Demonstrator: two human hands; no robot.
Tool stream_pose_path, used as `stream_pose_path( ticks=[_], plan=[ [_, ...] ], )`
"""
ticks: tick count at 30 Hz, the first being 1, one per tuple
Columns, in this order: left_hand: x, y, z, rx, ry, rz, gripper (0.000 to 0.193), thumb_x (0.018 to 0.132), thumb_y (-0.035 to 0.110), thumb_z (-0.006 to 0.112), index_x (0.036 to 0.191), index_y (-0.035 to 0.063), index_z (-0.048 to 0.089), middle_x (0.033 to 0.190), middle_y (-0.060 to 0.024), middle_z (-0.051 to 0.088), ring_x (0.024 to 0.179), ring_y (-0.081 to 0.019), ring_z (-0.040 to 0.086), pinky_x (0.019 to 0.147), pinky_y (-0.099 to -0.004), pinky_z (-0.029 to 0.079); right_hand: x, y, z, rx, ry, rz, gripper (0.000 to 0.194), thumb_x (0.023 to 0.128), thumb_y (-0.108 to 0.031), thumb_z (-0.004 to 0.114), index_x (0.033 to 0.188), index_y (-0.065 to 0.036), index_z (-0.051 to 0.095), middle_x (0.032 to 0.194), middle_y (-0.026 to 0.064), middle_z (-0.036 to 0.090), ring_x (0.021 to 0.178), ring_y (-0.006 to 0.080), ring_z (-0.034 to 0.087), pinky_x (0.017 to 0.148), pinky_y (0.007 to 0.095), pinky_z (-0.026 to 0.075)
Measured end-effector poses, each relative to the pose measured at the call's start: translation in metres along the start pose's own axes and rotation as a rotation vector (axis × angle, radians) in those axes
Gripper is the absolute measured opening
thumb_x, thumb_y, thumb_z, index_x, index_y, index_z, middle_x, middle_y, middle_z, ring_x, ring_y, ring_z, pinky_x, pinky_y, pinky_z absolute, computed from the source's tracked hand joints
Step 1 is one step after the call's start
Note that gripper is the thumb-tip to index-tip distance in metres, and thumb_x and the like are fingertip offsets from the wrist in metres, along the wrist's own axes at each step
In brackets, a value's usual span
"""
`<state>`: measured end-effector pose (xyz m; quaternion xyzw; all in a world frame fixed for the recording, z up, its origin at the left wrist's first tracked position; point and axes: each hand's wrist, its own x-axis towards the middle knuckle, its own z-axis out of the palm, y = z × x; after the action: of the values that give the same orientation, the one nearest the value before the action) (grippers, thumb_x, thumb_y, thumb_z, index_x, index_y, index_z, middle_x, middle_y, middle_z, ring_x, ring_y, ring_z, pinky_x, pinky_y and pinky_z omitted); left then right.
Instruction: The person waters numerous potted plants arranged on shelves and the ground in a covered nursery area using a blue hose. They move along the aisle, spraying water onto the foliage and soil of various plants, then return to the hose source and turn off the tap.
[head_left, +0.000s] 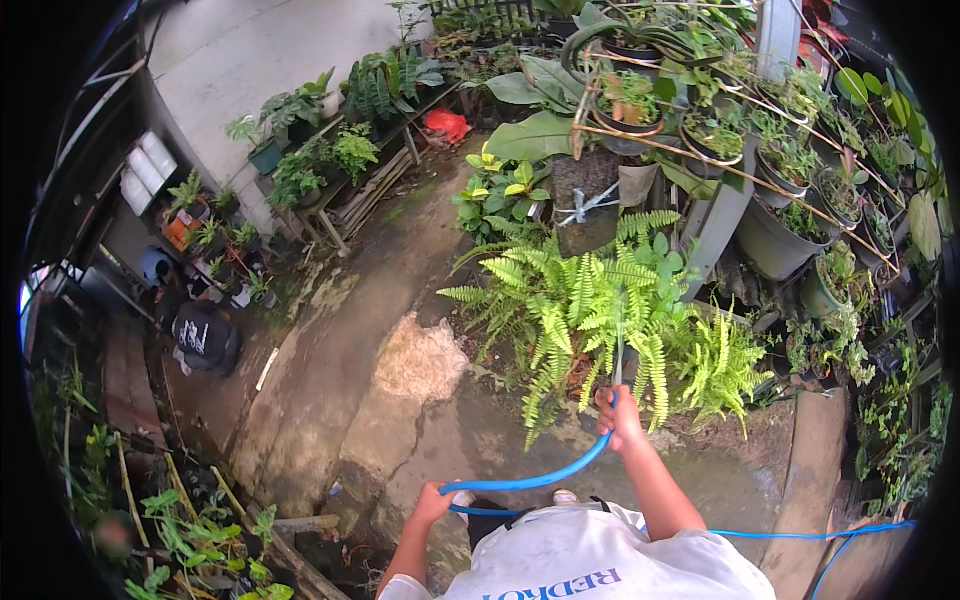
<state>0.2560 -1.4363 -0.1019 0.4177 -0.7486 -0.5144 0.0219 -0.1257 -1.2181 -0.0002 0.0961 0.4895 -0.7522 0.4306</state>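
Note:
A blue garden hose (536, 481) runs in a curve between my two hands. Near its outlet, my right hand (619, 417) grips it, and a thin stream of water (619, 352) leaves the end towards a light green fern (577, 300). My left hand (433, 502) is closed around a bend of the hose at waist height, lower left of the right hand. Behind me to the right, more hose (810, 535) trails across the ground. A smaller fern clump (716, 360) grows right of the stream.
A metal post (724, 225) and racks of potted plants (780, 232) stand at the right. Left lies a concrete path with a pale rough patch (421, 356). A plant bench (330, 202) lines the wall; a person in dark clothing (202, 337) is low down at far left.

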Motion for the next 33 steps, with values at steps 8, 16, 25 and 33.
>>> stream_pose_path(
  ticks=[8, 16, 25, 33],
  plan=[
    [0.095, -0.064, -0.134, 0.145, -0.053, 0.138, 0.028, 0.083, 0.025, 0.073, 0.077, -0.0024, 0.070, 0.059, -0.0094, 0.062, 0.057, -0.0136, 0.055, 0.055, -0.0351, 0.045, 0.029, 0.060, 0.114, 0.092, 0.173, -0.171, 0.027, 0.097, -0.037, 0.039, 0.079, -0.017, 0.040, 0.050, -0.0039, 0.028, 0.036, 0.0104, 0.024, 0.034, 0.0289, 0.026],
    [0.181, -0.077, -0.319, 0.214, 0.000, 0.215, 0.025, 0.081, 0.022, 0.072, 0.078, -0.0025, 0.070, 0.061, -0.0156, 0.062, 0.056, -0.0171, 0.058, 0.056, -0.0383, 0.046, 0.073, 0.133, 0.259, 0.261, 0.279, -0.207, 0.027, 0.098, -0.038, 0.038, 0.081, -0.017, 0.039, 0.051, -0.0022, 0.028, 0.037, 0.0125, 0.025, 0.035, 0.0314, 0.027],
    [0.233, -0.033, -0.460, 0.472, -0.027, 0.233, 0.025, 0.078, 0.022, 0.072, 0.074, -0.0023, 0.068, 0.060, -0.0171, 0.060, 0.055, -0.0212, 0.060, 0.055, -0.0398, 0.045, 0.103, 0.175, 0.352, 0.431, 0.340, -0.289, 0.030, 0.100, -0.037, 0.036, 0.080, -0.015, 0.039, 0.050, -0.0018, 0.029, 0.037, 0.0129, 0.026, 0.036, 0.0315, 0.026],
    [0.238, -0.014, -0.364, 0.354, -0.216, 0.288, 0.028, 0.082, 0.029, 0.072, 0.085, 0.0016, 0.072, 0.066, -0.0158, 0.065, 0.061, -0.0241, 0.065, 0.060, -0.0390, 0.048, 0.069, 0.128, 0.289, 0.534, 0.494, -0.476, 0.033, 0.099, -0.043, 0.039, 0.077, -0.019, 0.040, 0.050, -0.0048, 0.027, 0.038, 0.0103, 0.024, 0.035, 0.0291, 0.023]
  ],
)
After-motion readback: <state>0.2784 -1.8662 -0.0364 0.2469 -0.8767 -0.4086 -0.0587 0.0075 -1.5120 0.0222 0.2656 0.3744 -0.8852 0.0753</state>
